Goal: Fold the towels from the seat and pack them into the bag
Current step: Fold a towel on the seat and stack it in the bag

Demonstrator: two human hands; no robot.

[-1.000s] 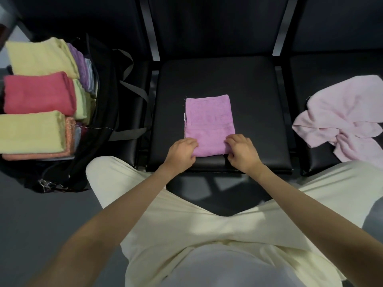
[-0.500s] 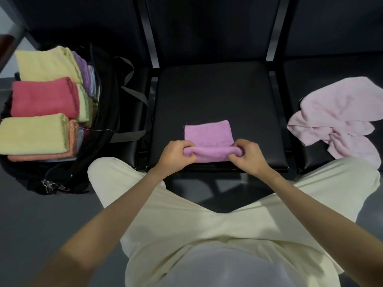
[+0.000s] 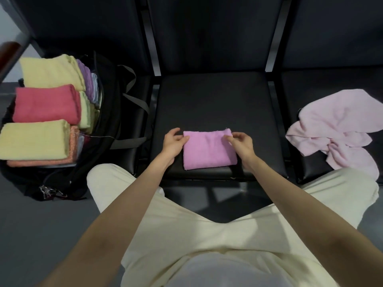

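Observation:
A purple towel [image 3: 209, 150] lies folded into a small rectangle near the front edge of the middle black seat [image 3: 213, 100]. My left hand [image 3: 173, 144] is at its upper left edge, thumb touching the cloth, fingers relaxed. My right hand [image 3: 241, 142] hovers at its upper right corner with loosely bent fingertips touching the cloth. A pale pink towel [image 3: 335, 129] lies crumpled on the right seat. The open black bag [image 3: 107, 112] stands on the floor at the left, holding several folded towels: yellow [image 3: 49, 72], red [image 3: 44, 104], yellow [image 3: 34, 139] and an orange one beneath.
Bag straps [image 3: 134, 100] hang between the bag and the middle seat. My knees in cream trousers [image 3: 186, 220] are close to the seat's front edge. Grey floor [image 3: 41, 235] lies below the bag. Seat backs rise behind.
Both hands lifted the purple towel's near edge and folded it over to the far edge, halving its length. The fingers have since loosened at the upper corners.

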